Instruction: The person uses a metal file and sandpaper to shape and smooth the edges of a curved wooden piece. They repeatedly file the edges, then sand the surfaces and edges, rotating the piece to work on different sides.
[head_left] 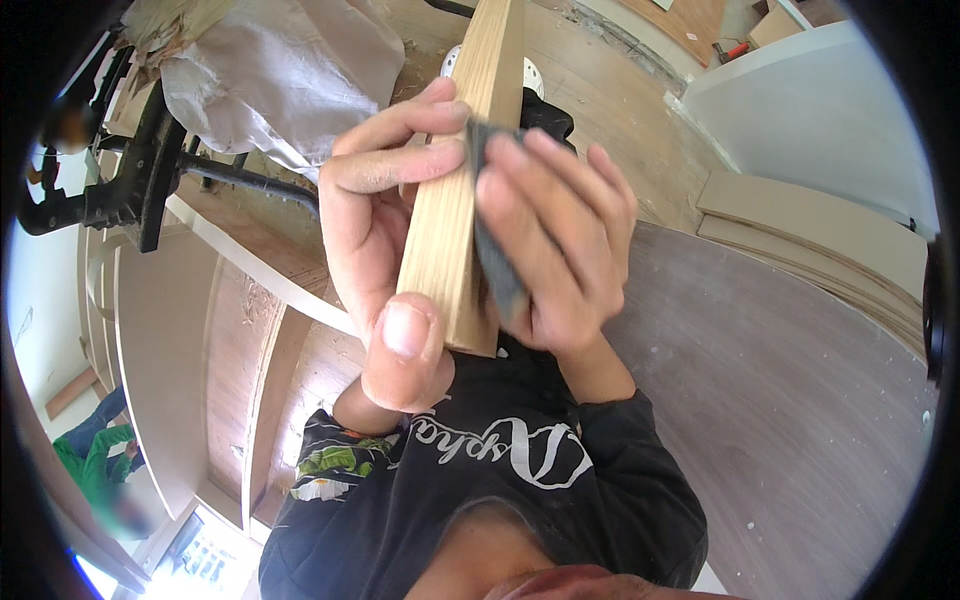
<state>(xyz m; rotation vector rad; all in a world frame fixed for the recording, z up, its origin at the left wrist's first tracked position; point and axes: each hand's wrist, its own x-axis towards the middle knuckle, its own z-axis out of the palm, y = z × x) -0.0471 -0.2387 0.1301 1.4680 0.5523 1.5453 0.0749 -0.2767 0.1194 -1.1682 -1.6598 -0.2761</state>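
Note:
A pale wooden batten (440,250) runs away from me at a slight tilt, its near end above my dark shirt. My left hand (365,230) is closed round it, thumb at the near end and fingers bent over its upper face. My right hand (565,240) presses a dark grey sheet or pad, perhaps abrasive (490,250), along the batten's right side; its fingers are slightly blurred and lie over the sheet.
A grey worktop (760,420) and stacked boards (800,230) are at right. A black metal stand (150,190) and pale cloth (270,80) are upper left. Curved panels (160,370) stand at left, where another person (100,450) in green is visible.

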